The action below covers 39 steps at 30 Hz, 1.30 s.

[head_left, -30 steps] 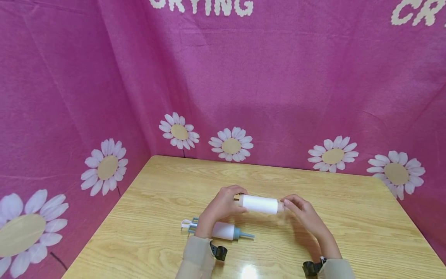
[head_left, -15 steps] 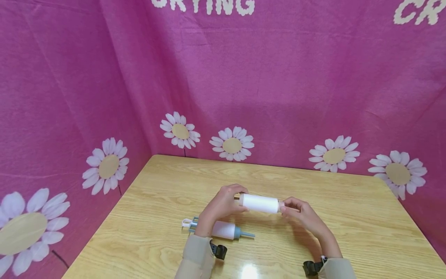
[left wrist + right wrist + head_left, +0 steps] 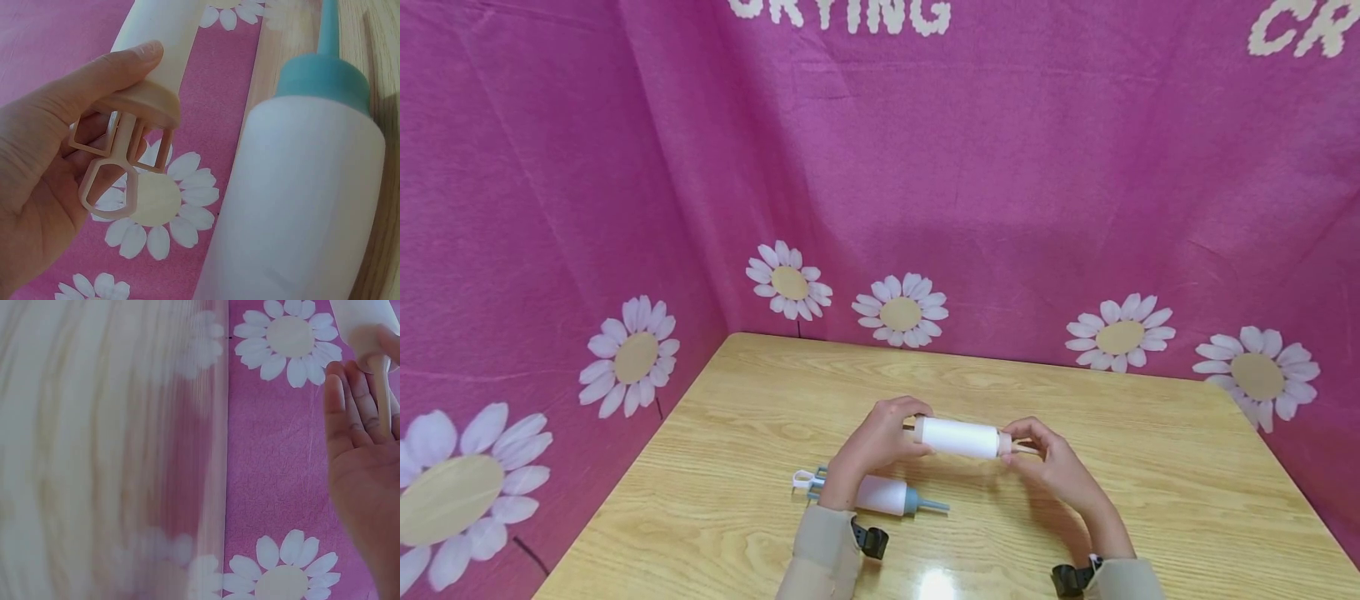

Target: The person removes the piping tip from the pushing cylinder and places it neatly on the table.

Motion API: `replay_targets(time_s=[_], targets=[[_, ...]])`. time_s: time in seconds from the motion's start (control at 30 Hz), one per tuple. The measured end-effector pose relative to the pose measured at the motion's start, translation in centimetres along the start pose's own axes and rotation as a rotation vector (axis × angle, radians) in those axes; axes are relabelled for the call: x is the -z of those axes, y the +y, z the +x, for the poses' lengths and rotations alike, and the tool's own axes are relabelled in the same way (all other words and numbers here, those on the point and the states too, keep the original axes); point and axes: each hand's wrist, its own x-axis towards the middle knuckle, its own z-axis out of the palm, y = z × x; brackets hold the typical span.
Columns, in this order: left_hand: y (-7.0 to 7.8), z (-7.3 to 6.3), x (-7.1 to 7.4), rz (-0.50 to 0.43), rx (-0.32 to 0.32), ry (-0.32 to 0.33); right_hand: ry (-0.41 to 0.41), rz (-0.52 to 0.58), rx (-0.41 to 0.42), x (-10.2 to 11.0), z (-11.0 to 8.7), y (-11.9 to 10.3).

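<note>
1. Our left hand [image 3: 883, 433] grips the near-level peach-ended bottle [image 3: 961, 438] at its 9 o'clock end, thumb on the body beside the peach collar [image 3: 137, 103].
2. Our right hand [image 3: 1047, 460], at 3 o'clock, pinches the peach cap [image 3: 369, 347] between thumb and fingers; the thin nozzle [image 3: 382, 403] runs over the fingers towards the palm.
3. We judge the bottle light and somewhat squeezable – its smooth wall could turn in a loose grasp. We cannot tell whether it holds anything.
4. We would hold the body close to the collar and take the cap by its firm rim. The nozzle and the ring-ended stem [image 3: 124, 139] look slender, so we would keep bending force off both.
5. Towards 8 o'clock from our bottle, a blue-ended bottle [image 3: 883, 496] lies on the wooden table [image 3: 1150, 467], partly hidden by our left forearm, nozzle towards 3 o'clock.
6. Farther out, at 12 o'clock, the flowered pink cloth [image 3: 955, 167] hangs behind the table.
</note>
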Motion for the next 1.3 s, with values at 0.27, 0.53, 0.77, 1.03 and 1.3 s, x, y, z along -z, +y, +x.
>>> replay_targets(time_s=[0.27, 0.53, 0.77, 1.03, 1.3], targets=[[-0.1, -0.1, 0.0, -0.010, 0.011, 0.001, 0.006, 0.042, 0.026, 0.0, -0.1, 0.1], [-0.2, -0.1, -0.1, -0.003, 0.015, 0.006, 0.020, 0.039, -0.093, 0.3, 0.2, -0.8], [-0.1, -0.2, 0.0, -0.017, 0.007, 0.001, -0.055, 0.074, -0.158, 0.3, 0.4, -0.7], [-0.3, -0.3, 0.0, -0.023, 0.014, 0.005, -0.059, 0.105, -0.146, 0.1, 0.1, -0.5], [-0.5, -0.3, 0.0, -0.006, 0.014, 0.007, -0.032, 0.077, -0.031, -0.1, 0.1, 0.1]])
